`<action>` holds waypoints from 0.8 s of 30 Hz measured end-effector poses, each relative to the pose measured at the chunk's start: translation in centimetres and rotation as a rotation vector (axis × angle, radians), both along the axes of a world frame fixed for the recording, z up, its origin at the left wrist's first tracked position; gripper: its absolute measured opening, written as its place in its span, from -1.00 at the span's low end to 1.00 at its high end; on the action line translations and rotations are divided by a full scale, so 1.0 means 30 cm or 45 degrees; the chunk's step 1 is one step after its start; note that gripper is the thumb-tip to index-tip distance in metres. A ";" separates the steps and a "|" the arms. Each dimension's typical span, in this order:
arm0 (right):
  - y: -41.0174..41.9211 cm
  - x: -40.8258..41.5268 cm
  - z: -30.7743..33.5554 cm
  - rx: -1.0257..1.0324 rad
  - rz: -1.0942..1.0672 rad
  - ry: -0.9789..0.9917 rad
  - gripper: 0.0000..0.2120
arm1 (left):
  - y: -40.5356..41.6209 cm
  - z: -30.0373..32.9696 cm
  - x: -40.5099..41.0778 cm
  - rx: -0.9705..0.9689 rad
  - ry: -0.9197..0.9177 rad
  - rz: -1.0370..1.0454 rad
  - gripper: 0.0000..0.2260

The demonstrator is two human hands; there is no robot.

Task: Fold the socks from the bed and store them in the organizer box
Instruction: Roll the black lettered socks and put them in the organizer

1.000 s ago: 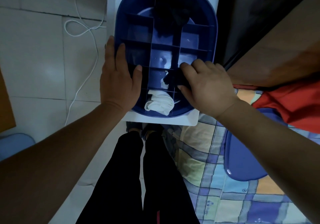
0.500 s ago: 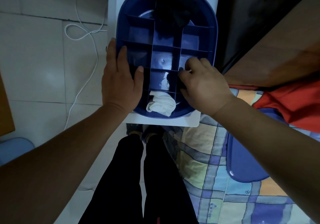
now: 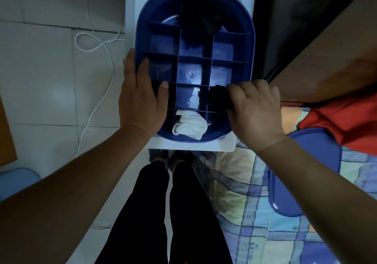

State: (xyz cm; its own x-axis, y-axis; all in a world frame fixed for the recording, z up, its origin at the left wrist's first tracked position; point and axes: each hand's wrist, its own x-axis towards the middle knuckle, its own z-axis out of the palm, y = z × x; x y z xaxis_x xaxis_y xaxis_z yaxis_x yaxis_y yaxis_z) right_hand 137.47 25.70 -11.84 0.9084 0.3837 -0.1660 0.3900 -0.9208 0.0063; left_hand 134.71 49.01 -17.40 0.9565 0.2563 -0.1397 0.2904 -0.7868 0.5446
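A blue oval organizer box [image 3: 250, 39] with several divided compartments stands on a white stand. My left hand [image 3: 140, 98] lies flat on its left rim, thumb inside. My right hand [image 3: 255, 108] grips a folded black sock [image 3: 219, 97] in a compartment on the near right side. A rolled white sock [image 3: 189, 126] fills the nearest middle compartment. A white and dark sock [image 3: 194, 100] sits in the compartment just behind it. Black socks [image 3: 200, 18] lie in the far middle compartments.
The box's blue lid [image 3: 306, 172] lies on the chequered bed sheet [image 3: 255, 212] at the right, beside a red cloth [image 3: 342, 121]. A white cable [image 3: 95, 45] loops on the tiled floor at the left. My legs in black trousers [image 3: 163, 212] stand below the stand.
My right hand has shifted to the right with the black sock, from the middle column to the near right compartment. The left hand stays on the rim.
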 end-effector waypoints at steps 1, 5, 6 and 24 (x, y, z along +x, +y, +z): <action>0.003 0.006 -0.006 -0.034 0.045 -0.005 -0.70 | 0.000 -0.001 0.000 0.004 -0.002 0.000 -0.46; 0.027 0.023 -0.023 -0.089 0.114 0.105 -0.68 | -0.001 -0.006 0.000 0.018 -0.010 0.001 -0.47; 0.030 0.026 -0.023 -0.075 0.094 0.137 -0.68 | -0.001 -0.006 -0.001 0.020 -0.012 -0.001 -0.47; 0.037 -0.084 -0.082 -0.099 0.025 0.383 -0.22 | -0.006 0.001 0.000 0.044 0.000 0.002 -0.46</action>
